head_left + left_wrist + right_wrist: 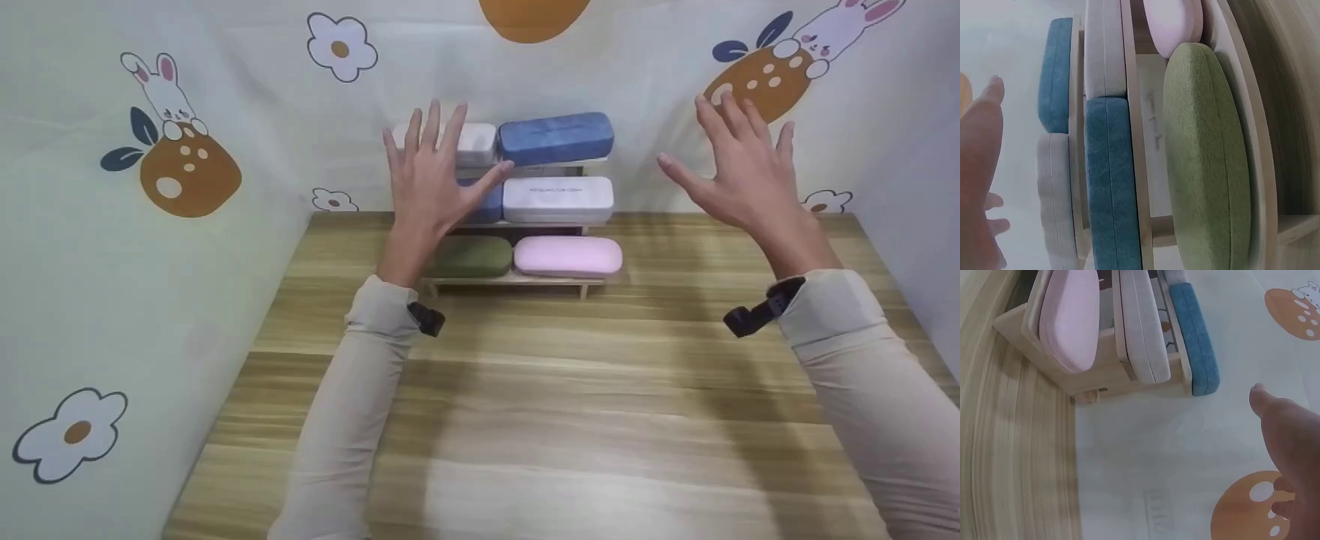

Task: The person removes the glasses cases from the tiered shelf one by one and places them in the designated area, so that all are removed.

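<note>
My left hand (435,176) is held spread above the left half of a three-step wooden rack (517,281), holding nothing. Off to the rack's right, my right hand (750,172) hovers with fingers apart and also holds nothing. Glasses-case-like boxes fill the steps in pairs. On top are a white case (480,142) and a blue case (556,138). The middle step has another blue case (1114,185), partly covered by the left hand in the head view, and a white lettered case (559,199). A green case (476,256) and a pink case (568,256) lie on the lowest step.
The rack stands at the back of a wood-grain table (570,390), close to the back wall. A pale cloth (247,90) printed with rabbits, oranges and flowers lines the walls. Dark straps (757,311) sit on both wrists over light sleeves.
</note>
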Available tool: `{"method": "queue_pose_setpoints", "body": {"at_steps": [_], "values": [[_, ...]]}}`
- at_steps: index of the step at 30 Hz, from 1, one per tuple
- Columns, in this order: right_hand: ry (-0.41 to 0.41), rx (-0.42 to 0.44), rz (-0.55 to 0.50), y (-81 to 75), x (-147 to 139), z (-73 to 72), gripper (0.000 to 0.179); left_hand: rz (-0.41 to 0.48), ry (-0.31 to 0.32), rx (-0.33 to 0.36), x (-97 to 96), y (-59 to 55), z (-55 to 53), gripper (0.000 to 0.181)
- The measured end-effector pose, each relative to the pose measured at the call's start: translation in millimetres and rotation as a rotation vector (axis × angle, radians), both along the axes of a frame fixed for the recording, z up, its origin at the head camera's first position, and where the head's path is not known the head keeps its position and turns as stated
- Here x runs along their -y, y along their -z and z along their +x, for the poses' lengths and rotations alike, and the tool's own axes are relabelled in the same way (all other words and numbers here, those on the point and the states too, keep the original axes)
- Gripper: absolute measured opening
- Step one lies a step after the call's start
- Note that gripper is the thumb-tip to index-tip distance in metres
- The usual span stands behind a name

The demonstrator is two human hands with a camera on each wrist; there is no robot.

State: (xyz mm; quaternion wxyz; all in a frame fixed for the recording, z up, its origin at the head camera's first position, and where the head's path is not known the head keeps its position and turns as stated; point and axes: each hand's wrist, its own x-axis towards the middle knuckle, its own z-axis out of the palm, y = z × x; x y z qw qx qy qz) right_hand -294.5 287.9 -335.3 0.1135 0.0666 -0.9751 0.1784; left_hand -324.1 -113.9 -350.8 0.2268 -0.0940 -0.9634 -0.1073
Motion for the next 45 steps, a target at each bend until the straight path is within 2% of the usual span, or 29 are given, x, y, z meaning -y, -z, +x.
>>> {"method": "queue_pose_setpoints", "body": {"at_steps": [6, 9, 15, 20, 22, 27, 32, 36, 41, 45], "values": [[-0.006, -0.091, -0.055, 5.2, 6, 8.8, 0.088, 0.162, 0.11, -0.105, 10.5, 9.1, 13.9, 0.1], [-0.016, -0.144, -0.098, 6.8, 9, 13.2, 0.082, 0.238, 0.154, -0.135, 17.0, 15.7, 21.7, 0.095], [-0.063, -0.237, -0.196, 10.6, 14, 21.8, 0.076, 0.348, 0.225, -0.158, 31.1, 27.8, 33.3, 0.089], [-0.091, -0.244, -0.246, 14.8, 23, 27.0, 0.075, 0.43, 0.255, -0.17, 48.2, 38.2, 41.5, 0.088], [-0.099, -0.235, -0.259, 17.1, 26, 28.1, 0.074, 0.466, 0.248, -0.164, 56.3, 42.7, 44.7, 0.09], [-0.115, -0.207, -0.292, 26.1, 31, 29.4, 0.073, 0.541, 0.2, -0.127, 74.1, 58.2, 49.7, 0.096], [-0.137, -0.166, -0.331, 39.8, 37, 29.5, 0.072, 0.601, 0.2, -0.084, 86.8, 79.5, 49.7, 0.098], [-0.177, -0.137, -0.377, 52.6, 42, 27.6, 0.072, 0.674, 0.203, -0.007, 91.6, 96.3, 50.0, 0.098], [-0.217, -0.103, -0.442, 69.7, 47, 27.9, 0.071, 0.824, 0.231, 0.106, 91.2, 117.6, 48.5, 0.1], [-0.221, -0.058, -0.492, 83.2, 52, 29.7, 0.072, 1.019, 0.268, 0.207, 88.6, 127.4, 50.0, 0.099]]}}
